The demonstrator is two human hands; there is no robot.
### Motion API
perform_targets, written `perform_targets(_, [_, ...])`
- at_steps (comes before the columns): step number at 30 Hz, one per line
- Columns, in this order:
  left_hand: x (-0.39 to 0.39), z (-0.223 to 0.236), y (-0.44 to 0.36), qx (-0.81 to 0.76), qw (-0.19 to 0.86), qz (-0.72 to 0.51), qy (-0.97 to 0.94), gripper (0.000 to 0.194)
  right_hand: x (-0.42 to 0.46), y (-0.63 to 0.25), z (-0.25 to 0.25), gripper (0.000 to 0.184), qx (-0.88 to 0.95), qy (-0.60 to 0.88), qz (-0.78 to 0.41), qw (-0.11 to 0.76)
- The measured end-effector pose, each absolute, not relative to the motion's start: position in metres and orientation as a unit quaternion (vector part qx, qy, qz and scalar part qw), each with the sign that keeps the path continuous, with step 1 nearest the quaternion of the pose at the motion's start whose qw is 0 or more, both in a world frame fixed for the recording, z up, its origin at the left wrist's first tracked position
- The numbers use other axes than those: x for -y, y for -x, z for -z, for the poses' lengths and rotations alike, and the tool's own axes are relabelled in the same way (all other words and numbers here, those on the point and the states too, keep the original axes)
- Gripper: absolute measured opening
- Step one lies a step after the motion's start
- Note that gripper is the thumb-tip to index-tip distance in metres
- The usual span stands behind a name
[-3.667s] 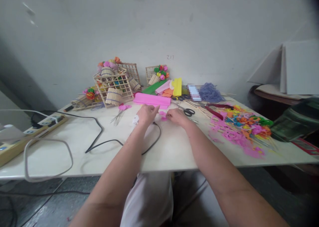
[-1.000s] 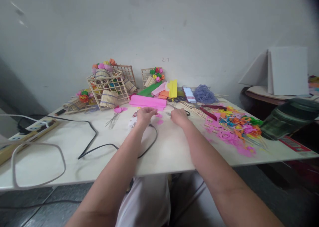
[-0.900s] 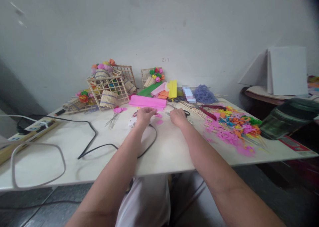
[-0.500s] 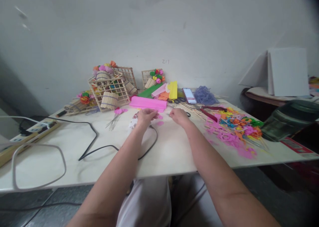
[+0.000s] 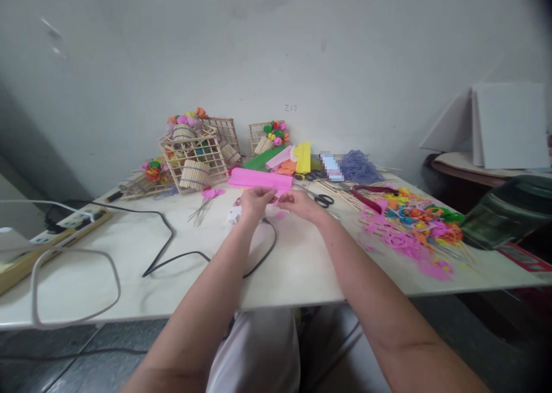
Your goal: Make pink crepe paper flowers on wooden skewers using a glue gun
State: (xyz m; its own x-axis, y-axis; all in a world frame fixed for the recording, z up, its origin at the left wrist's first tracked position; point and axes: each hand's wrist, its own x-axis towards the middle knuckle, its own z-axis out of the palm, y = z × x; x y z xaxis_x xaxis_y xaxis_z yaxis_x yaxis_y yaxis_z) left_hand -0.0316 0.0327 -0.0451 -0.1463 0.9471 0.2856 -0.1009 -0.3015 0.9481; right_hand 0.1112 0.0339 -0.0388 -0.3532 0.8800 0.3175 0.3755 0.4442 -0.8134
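My left hand is pinched over the middle of the table, its fingertips close to those of my right hand. My right hand is also pinched; whatever small thing lies between the fingertips is too small to name. Just left of my left hand sits a white object with a red pattern, partly hidden, with a black cord beside it. Pink paper discs lie under the hands. Behind them rests a folded bright pink paper sheet. Black-handled scissors lie beyond my right wrist.
Left: stick baskets with paper flowers, thin stems with pink tops, a power strip. Right: red-handled pliers, a heap of coloured paper scraps, purple string, a dark green container. A phone stands behind.
My right hand has come left, its fingertips now near those of my left hand. The scissors' handles show more fully. The whole view has shifted slightly.
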Motion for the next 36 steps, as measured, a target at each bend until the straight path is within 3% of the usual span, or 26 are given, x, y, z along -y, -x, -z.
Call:
perform_targets(9, [-0.023, 0.035, 0.032, -0.368, 0.454, -0.691, -0.425, 0.031, -0.028, -0.111, 0.032, 0.005, 0.693, 0.441, -0.384, 0.422])
perform_targets(16, [-0.023, 0.039, 0.037, -0.308, 0.529, -0.685, -0.395, 0.025, -0.029, -0.112, 0.034, 0.008, 0.7, 0.408, -0.415, 0.413])
perform_targets(36, [-0.02, 0.037, 0.035, -0.273, 0.583, -0.66, -0.389, 0.021, -0.021, -0.104, 0.031, 0.009, 0.666, 0.436, -0.465, 0.387])
